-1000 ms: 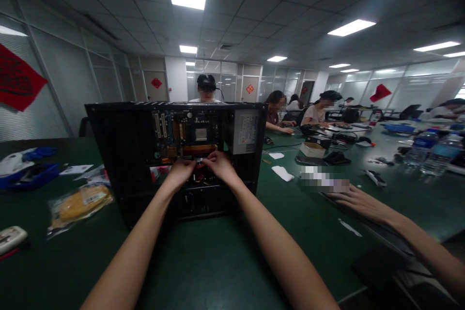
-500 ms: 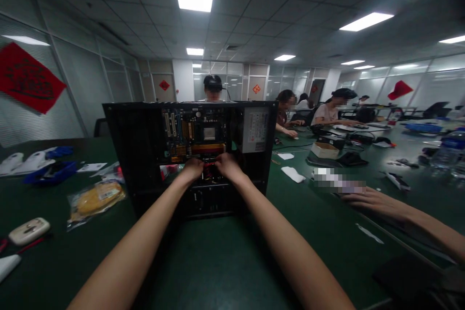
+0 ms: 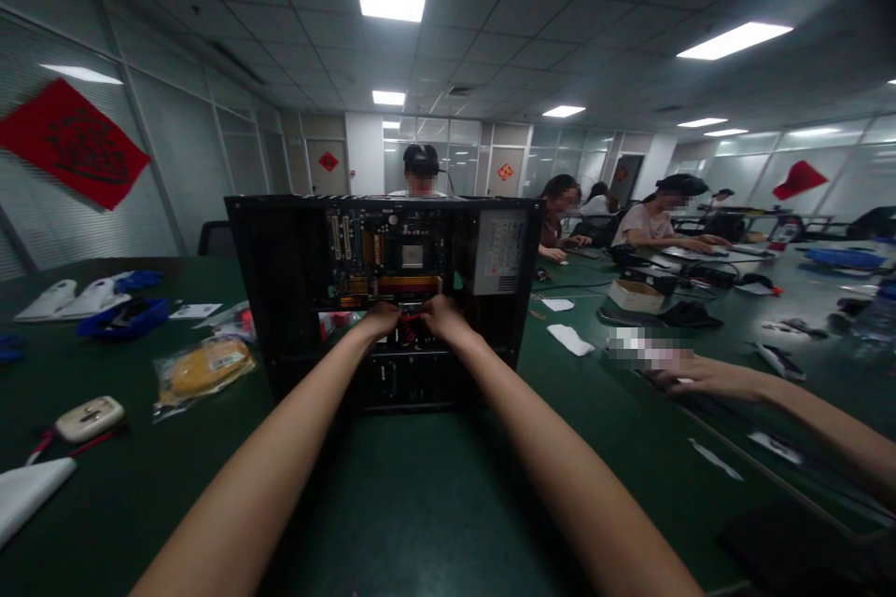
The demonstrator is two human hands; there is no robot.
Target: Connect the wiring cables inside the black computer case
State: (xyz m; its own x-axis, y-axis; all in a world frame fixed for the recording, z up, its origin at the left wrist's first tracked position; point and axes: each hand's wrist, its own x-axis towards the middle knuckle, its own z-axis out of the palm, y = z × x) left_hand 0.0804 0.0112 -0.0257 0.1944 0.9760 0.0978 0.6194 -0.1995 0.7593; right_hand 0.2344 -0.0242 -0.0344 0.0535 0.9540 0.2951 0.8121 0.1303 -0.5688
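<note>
On the counter stood the computer case, motherboard inside, packet to its left, carton to its right.

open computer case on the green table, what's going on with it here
The person's left hand and right hand are close together inside the black computer case, by the lower edge of the motherboard and some red wires. What they hold, if anything, is too small to tell. The case stands on the green table, a power supply at its upper right.
</note>
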